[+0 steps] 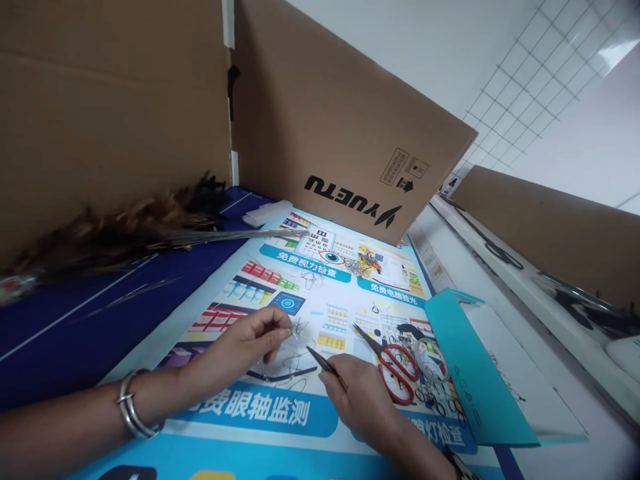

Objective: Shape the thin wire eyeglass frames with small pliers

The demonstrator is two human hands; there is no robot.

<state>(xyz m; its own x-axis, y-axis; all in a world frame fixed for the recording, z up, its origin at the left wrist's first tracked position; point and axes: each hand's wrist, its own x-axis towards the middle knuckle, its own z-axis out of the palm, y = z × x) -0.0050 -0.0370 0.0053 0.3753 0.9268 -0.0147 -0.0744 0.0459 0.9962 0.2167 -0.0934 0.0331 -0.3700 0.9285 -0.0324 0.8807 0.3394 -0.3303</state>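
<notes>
My left hand is closed in a pinch on thin silvery wire over the printed poster sheet. To its right, my right hand is wrapped round dark pointed pliers, whose tip points up and left towards the wire. More loose wire loops lie between and below the hands. Red-handled scissors rest just right of my right hand, beside a clear round roll and several small dark wire rings.
An open teal box stands at the right. Cardboard panels rise behind and at the left. Brown feathery material and long thin strips lie at the left. A white object sits near the back corner.
</notes>
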